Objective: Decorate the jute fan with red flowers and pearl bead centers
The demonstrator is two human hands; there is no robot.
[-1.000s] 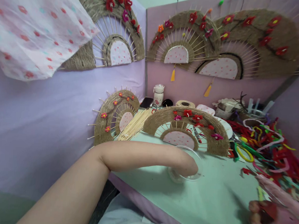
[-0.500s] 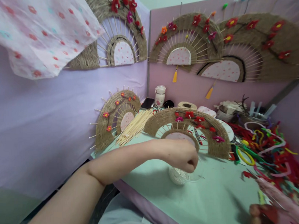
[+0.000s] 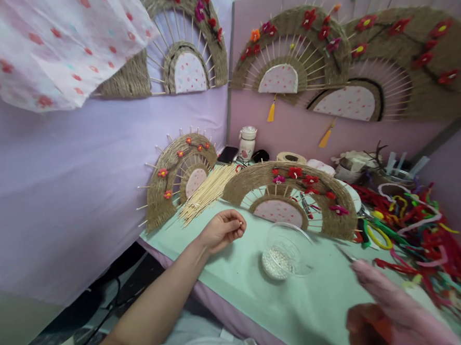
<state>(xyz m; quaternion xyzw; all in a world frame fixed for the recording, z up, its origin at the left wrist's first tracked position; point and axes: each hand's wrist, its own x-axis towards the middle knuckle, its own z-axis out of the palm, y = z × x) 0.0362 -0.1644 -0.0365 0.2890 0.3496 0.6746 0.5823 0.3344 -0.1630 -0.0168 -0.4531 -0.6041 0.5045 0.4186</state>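
Note:
My left hand (image 3: 222,232) is closed with thumb and fingertips together, pinching a tiny white pearl bead (image 3: 241,223) above the table. To its right stands a clear plastic tub (image 3: 274,266) of many such beads, its clear lid (image 3: 291,249) tilted up at the side. My right hand (image 3: 363,329), blurred at the lower right, is wrapped round a pink glue gun (image 3: 387,294). The gun's thin metal nozzle (image 3: 345,253) points left, toward the tub. Behind the tub lies a twine-wound fan (image 3: 245,186) with red and magenta flowers.
A bundle of thin sticks (image 3: 205,194) lies beside a smaller fan (image 3: 160,204) at the left. Yellow-handled scissors (image 3: 380,239) and tangled pipe cleaners (image 3: 433,237) cover the right side. A white bottle (image 3: 247,142), phone (image 3: 228,154) and tape roll (image 3: 291,158) stand behind.
My left hand has moved from over the bead tub to the left and now shows a bead in its fingertips. My right hand has brought the glue gun left and nearer the tub.

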